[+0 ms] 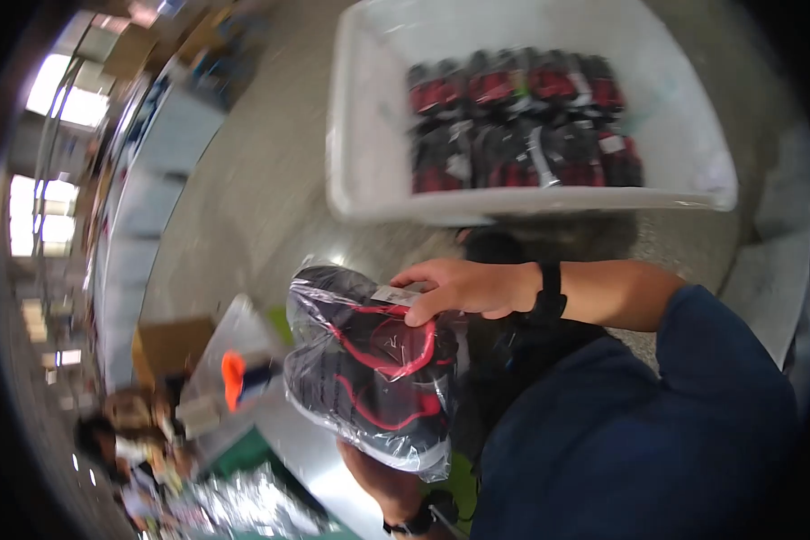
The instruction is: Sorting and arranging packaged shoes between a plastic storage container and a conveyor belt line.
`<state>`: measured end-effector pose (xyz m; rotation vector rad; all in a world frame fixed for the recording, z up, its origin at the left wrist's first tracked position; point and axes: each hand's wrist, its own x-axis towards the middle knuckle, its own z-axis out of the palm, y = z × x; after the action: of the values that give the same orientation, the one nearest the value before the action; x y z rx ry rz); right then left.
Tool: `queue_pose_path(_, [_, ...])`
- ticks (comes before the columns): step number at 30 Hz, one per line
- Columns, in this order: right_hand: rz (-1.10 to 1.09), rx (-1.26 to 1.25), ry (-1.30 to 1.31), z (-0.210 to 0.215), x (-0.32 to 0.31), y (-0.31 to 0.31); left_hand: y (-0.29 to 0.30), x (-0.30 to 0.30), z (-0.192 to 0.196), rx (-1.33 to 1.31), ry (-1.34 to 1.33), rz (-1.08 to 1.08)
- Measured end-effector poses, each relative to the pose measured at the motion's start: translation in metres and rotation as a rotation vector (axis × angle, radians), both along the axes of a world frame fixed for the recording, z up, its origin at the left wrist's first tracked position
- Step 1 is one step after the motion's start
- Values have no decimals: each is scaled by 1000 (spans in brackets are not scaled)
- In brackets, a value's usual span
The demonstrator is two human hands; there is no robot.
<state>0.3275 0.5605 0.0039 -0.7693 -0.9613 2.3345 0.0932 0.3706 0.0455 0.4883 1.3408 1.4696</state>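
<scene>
A pair of black shoes with red trim in a clear plastic bag (pixel 378 369) is in front of me, with pale soles showing along its edge. My right hand (pixel 463 286), with a black band at the wrist, is closed at the bag's upper edge. Its thumb and fingers are at a small white label (pixel 396 295) there; whether the label is stuck down I cannot tell. My left hand (pixel 378 472) comes from below and holds the bag from underneath. Its fingers are hidden behind the shoes, and a dark watch or band is on that wrist.
A large white tub (pixel 531 200) ahead holds rows of similar bagged shoes (pixel 522 121). At lower left, a table bears a green mat (pixel 256 454) with shiny plastic on it, and an orange object (pixel 232 380). A cardboard box (pixel 166 346) and people (pixel 144 477) are beyond.
</scene>
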Motion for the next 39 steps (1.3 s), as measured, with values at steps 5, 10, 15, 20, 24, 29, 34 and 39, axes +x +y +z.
queue_pose_path(5, [-486, 168, -119, -7, 148, 31, 23, 15, -30, -106, 118, -155])
queue_pose_path(10, [-796, 376, -431, -1, 315, 44, 24, -6, -61, -185, 114, -249])
queue_pose_path(15, [-854, 147, -1030, -44, 456, 26, 33, -14, -71, -257, 89, -232])
queue_pose_path(20, [-29, 442, -1983, -184, 587, -28, 30, -26, -78, -216, 100, -285])
queue_pose_path(24, [-644, -12, -1219, -123, 464, -3, 14, -25, -58, -313, 227, -193])
queue_pose_path(29, [-376, 556, -1160, -110, 392, 13, -5, -43, -59, -342, 311, -141])
queue_pose_path(34, [-58, 786, -1039, -107, 290, 8, -32, -64, -62, -287, 347, -111])
queue_pose_path(39, [-91, 1120, -1409, -116, 225, -10, -63, -67, -55, -268, 379, 19])
